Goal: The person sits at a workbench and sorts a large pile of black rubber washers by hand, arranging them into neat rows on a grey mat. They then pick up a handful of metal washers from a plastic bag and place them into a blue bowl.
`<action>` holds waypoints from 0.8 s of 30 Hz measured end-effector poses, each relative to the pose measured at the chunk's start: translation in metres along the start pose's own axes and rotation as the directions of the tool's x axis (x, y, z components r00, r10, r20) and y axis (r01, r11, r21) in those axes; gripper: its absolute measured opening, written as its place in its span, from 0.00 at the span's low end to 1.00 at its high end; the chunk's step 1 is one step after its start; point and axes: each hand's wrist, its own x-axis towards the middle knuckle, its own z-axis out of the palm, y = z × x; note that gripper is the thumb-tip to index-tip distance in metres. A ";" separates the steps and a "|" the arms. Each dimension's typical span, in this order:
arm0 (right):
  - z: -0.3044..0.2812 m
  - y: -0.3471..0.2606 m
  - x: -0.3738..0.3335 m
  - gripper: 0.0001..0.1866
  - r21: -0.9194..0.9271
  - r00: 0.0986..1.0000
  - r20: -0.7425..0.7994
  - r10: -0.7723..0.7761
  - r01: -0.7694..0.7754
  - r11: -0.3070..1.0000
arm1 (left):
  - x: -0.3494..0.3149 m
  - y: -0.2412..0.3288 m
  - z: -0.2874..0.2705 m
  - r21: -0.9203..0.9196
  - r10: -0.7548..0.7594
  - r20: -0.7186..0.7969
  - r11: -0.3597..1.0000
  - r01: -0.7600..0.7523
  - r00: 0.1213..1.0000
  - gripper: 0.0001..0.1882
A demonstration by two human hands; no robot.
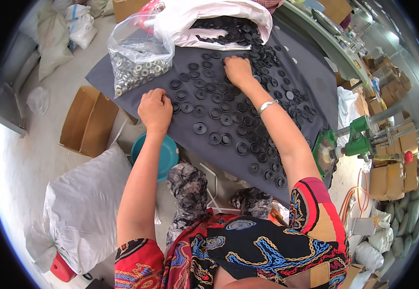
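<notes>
Many round black plastic discs (200, 127) with raised rims are spread over a table with a dark grey cloth (185, 132). My right hand (239, 72) reaches into the discs at the far side, fingers bent down and closed around something too small to make out. Near the table's left edge, beside the nearest discs, my left hand (155, 110) is curled with fingers together; what it holds, if anything, is hidden. A clear plastic bag (142, 65) of small metal rings stands beyond my left hand. Behind it lies a white sack (183, 31), its mouth spilling more black discs.
Below the table's left edge sits a teal basin (170, 159). An open cardboard box (86, 120) and a stuffed white sack (89, 202) stand on the floor to the left. A green metal hand press (359, 135) is at the right, with stacked cartons (388, 180) beyond.
</notes>
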 end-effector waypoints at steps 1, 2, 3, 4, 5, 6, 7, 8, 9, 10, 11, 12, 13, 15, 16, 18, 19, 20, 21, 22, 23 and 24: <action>0.001 0.004 0.002 0.08 0.040 0.999 -0.034 0.003 -0.002 0.999 | 0.000 0.000 0.000 -0.005 -0.003 -0.004 1.000 0.003 1.000 0.01; 0.003 0.006 0.003 0.08 0.080 0.998 -0.067 0.008 -0.003 0.997 | 0.000 -0.001 0.000 -0.011 -0.005 -0.007 1.000 0.005 1.000 0.01; -0.010 0.001 0.002 0.09 0.175 0.995 -0.038 0.087 -0.079 0.981 | -0.001 -0.001 0.000 -0.017 -0.008 -0.010 1.000 0.007 1.000 0.01; -0.007 0.001 0.005 0.10 0.280 0.997 0.002 0.081 -0.078 0.957 | -0.001 -0.002 0.000 -0.015 -0.003 -0.016 1.000 0.002 1.000 0.01; -0.001 0.002 0.009 0.10 0.382 0.997 0.041 0.071 -0.081 0.921 | -0.001 -0.003 0.001 -0.013 0.003 -0.023 1.000 -0.003 1.000 0.01; 0.002 0.003 0.010 0.11 0.477 0.995 0.077 0.060 -0.090 0.874 | -0.001 -0.003 0.001 -0.014 0.011 -0.029 1.000 -0.012 1.000 0.02; 0.005 0.003 0.009 0.11 0.423 0.997 0.044 0.062 -0.075 0.903 | -0.001 -0.002 0.001 -0.010 0.006 -0.016 1.000 -0.006 1.000 0.02; 0.008 0.004 0.007 0.12 0.367 0.998 0.012 0.062 -0.062 0.928 | 0.000 -0.002 0.001 -0.005 0.001 -0.003 1.000 -0.001 1.000 0.02; 0.009 0.003 0.008 0.12 0.308 0.998 -0.022 0.057 -0.047 0.950 | 0.000 -0.002 0.001 -0.001 -0.006 0.008 1.000 0.006 1.000 0.02; 0.007 0.008 0.009 0.12 0.338 0.995 -0.051 0.085 -0.063 0.939 | 0.000 -0.002 0.002 -0.001 -0.001 0.000 1.000 0.001 1.000 0.02; 0.003 0.017 0.011 0.12 0.368 0.990 -0.079 0.115 -0.079 0.927 | 0.001 -0.001 0.003 -0.003 0.006 -0.008 1.000 -0.006 1.000 0.01; -0.003 0.025 0.012 0.12 0.399 0.984 -0.102 0.146 -0.094 0.912 | 0.001 0.000 0.004 -0.002 0.011 -0.013 1.000 -0.011 1.000 0.01; -0.011 0.031 0.011 0.12 0.428 0.985 -0.053 0.162 -0.124 0.895 | 0.000 -0.001 0.003 0.000 0.006 -0.008 1.000 -0.006 1.000 0.01; -0.023 0.034 0.001 0.12 0.439 0.994 0.072 0.082 -0.106 0.892 | -0.001 -0.003 0.002 0.003 -0.003 -0.002 1.000 0.003 1.000 0.02; -0.029 0.030 -0.007 0.13 0.446 0.989 0.143 0.023 -0.085 0.891 | -0.001 -0.004 0.002 0.006 -0.005 -0.001 1.000 0.005 1.000 0.02; -0.030 0.022 -0.023 0.13 0.439 0.978 0.190 -0.082 -0.010 0.899 | -0.001 -0.004 0.002 0.011 -0.005 0.002 1.000 0.004 1.000 0.02; -0.036 0.014 -0.028 0.13 0.399 0.965 0.253 -0.067 -0.041 0.916 | -0.001 -0.004 0.002 0.020 -0.011 0.009 1.000 0.011 1.000 0.02; -0.033 0.011 -0.031 0.13 0.363 0.974 0.218 -0.068 -0.016 0.932 | -0.001 -0.004 0.002 0.031 -0.018 0.017 0.999 0.018 1.000 0.02; -0.030 0.009 -0.034 0.12 0.323 0.982 0.178 -0.067 0.006 0.947 | 0.001 -0.004 0.002 0.039 -0.022 0.022 0.999 0.021 1.000 0.02; -0.029 0.008 -0.035 0.12 0.282 0.988 0.139 -0.069 0.028 0.959 | 0.001 -0.004 0.003 0.029 -0.013 0.018 1.000 0.013 1.000 0.02; -0.029 0.009 -0.035 0.11 0.344 0.985 0.162 -0.066 0.006 0.939 | 0.000 -0.004 0.004 0.020 -0.006 0.012 1.000 0.006 1.000 0.02; -0.029 0.011 -0.034 0.11 0.328 0.991 0.134 -0.031 -0.015 0.944 | 0.000 -0.005 0.004 0.012 -0.002 0.006 1.000 0.002 1.000 0.02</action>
